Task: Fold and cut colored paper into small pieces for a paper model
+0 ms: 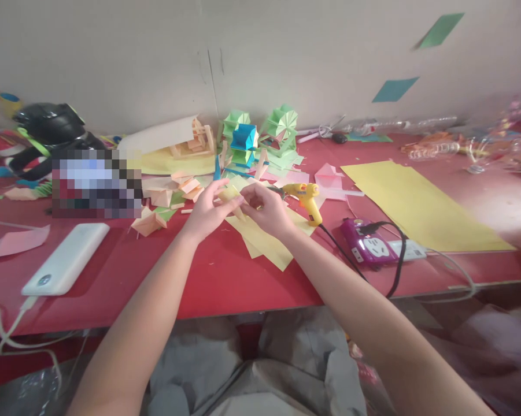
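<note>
Two hands meet above a red table [225, 277], the left hand [208, 212] and right hand [266, 211] both pinching a small folded piece of yellow paper [231, 195] held just over loose yellow sheets [266, 242]. A yellow glue gun [307, 199] lies just beside the right hand, its cord running to a purple power strip [368, 242]. Green and blue paper models [260, 136] stand behind, by the wall. A white power bank [67, 257] rests well to the left, a large yellow sheet [420, 205] to the right.
</note>
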Motion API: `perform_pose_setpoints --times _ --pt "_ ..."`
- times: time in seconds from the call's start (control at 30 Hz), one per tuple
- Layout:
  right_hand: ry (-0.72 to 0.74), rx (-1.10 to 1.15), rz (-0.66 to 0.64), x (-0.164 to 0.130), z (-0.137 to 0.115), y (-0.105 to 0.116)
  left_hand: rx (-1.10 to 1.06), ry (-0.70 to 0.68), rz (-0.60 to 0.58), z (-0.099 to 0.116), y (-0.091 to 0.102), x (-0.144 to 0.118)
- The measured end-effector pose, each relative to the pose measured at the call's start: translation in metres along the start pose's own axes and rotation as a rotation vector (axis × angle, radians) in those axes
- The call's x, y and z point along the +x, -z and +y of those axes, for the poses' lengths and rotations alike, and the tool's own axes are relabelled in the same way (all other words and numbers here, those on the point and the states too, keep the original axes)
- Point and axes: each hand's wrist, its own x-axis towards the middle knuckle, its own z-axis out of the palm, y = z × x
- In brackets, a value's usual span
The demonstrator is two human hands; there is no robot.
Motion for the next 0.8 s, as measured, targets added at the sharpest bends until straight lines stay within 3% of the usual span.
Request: perform_pose_setpoints --times 0.13,0.3,0.67,0.8 --pt "-0.076 0.090 -0.069 0.001 -0.005 0.001 -0.017 -0.043 -0.039 0.001 0.003 0.000" --pt "-0.178 0.215 -0.144 0.004 -0.015 0.005 -0.187 0.008 -0.120 0.006 0.006 0.001" --pt "-0.205 0.219 -0.104 0.007 -0.009 0.011 -0.289 0.056 -0.228 0.018 0.008 -0.003" --pt "-0.111 0.075 0.003 0.005 -0.002 0.007 -0.389 0.110 -0.305 0.018 0.011 -0.004"
